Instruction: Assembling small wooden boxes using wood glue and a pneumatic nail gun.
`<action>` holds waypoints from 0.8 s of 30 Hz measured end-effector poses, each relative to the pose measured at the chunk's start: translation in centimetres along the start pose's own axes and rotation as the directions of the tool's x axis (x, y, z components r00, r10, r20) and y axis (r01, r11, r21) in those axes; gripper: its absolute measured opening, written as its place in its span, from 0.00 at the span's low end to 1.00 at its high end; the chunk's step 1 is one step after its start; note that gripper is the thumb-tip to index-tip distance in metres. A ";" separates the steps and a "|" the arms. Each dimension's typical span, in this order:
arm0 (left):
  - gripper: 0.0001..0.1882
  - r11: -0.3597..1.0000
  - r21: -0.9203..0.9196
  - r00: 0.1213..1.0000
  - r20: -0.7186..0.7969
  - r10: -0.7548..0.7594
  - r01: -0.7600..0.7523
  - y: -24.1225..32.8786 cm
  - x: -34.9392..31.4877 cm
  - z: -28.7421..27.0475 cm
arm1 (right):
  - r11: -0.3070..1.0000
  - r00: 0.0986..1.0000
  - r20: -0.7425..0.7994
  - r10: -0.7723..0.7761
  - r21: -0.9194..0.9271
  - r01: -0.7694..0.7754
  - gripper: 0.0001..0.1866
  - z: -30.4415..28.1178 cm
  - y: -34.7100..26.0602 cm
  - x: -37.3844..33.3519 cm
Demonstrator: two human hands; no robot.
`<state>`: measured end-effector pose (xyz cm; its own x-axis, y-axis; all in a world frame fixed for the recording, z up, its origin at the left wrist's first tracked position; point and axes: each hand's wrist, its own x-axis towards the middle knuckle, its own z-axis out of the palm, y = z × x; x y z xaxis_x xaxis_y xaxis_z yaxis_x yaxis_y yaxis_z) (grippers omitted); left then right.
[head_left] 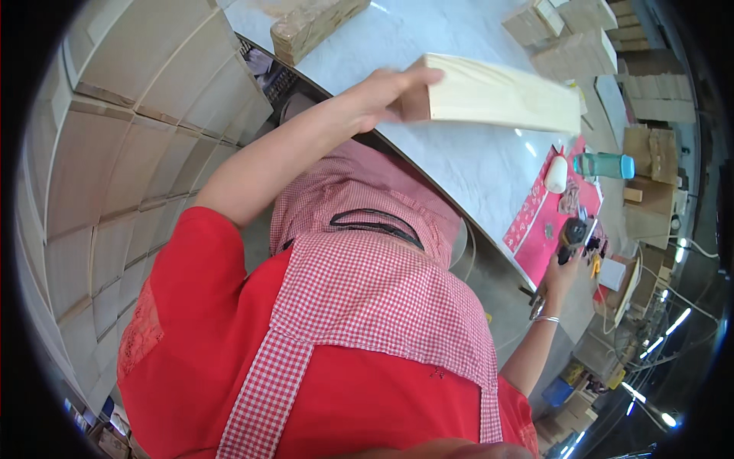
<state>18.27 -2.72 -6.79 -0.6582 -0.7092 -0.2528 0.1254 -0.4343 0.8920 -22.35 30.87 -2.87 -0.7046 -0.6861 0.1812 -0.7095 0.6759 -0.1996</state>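
We have our left hand [386,96] clamped on a pale block [505,93] (slightly blurred) above the white table [451,164], our right hand [561,273] wrapped around a dark tool [573,232].

Counter [459,157] from 12 to 3 o'clock. Edge block [313,30] on it near 11:30; held block [497,96] over it at 1, in left hand [386,96]. Mat [541,222] on counter at 3, bottle [604,165] at its 1 o'clock edge. Stacked panels [138,153] at 9.
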 end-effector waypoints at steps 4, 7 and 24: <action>0.59 0.679 -0.575 0.884 0.207 -0.419 0.456 -0.2 -3.5 -0.2 | 0.971 0.997 -0.024 0.068 -0.226 -0.072 0.33 2.7 4.3 0.8; 0.54 0.466 -0.708 0.837 0.351 -0.419 0.530 -2.9 -4.8 0.2 | 0.957 0.997 -0.046 0.067 -0.279 -0.077 0.35 4.9 6.0 0.1; 0.26 0.968 0.231 0.940 -0.341 -0.009 0.093 -2.3 0.4 0.4 | 0.631 0.930 0.108 -0.351 0.761 0.149 0.22 10.0 -19.1 2.8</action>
<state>17.46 -1.77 -8.85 -0.3663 -0.8521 -0.3738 -0.1114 -0.3586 0.9268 -10.67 13.36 -8.14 -0.4052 -0.9043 0.1344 -0.5424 0.1194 -0.8316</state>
